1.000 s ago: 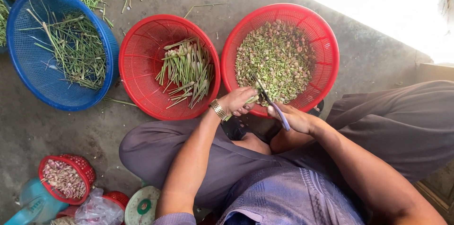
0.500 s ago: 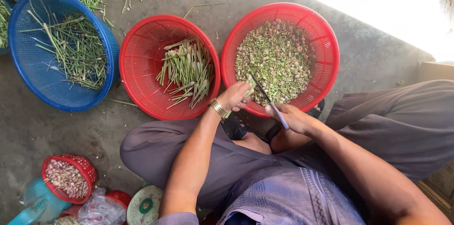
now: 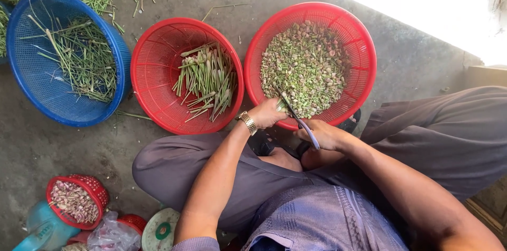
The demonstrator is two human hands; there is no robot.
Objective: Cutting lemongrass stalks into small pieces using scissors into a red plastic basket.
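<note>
Concrete floor carries your baskets. Your left hand has edged to the red basket rim at 12 o'clock, pinching stalks; your right hand grips the knife, slicing onward.

Bright daylight enters from the upper right of the frame, blown out to white glare there; elsewhere soft even shade, sharp focus, no blur.

Red baskets, blue basket, seemingly purple-handled knife.
</note>
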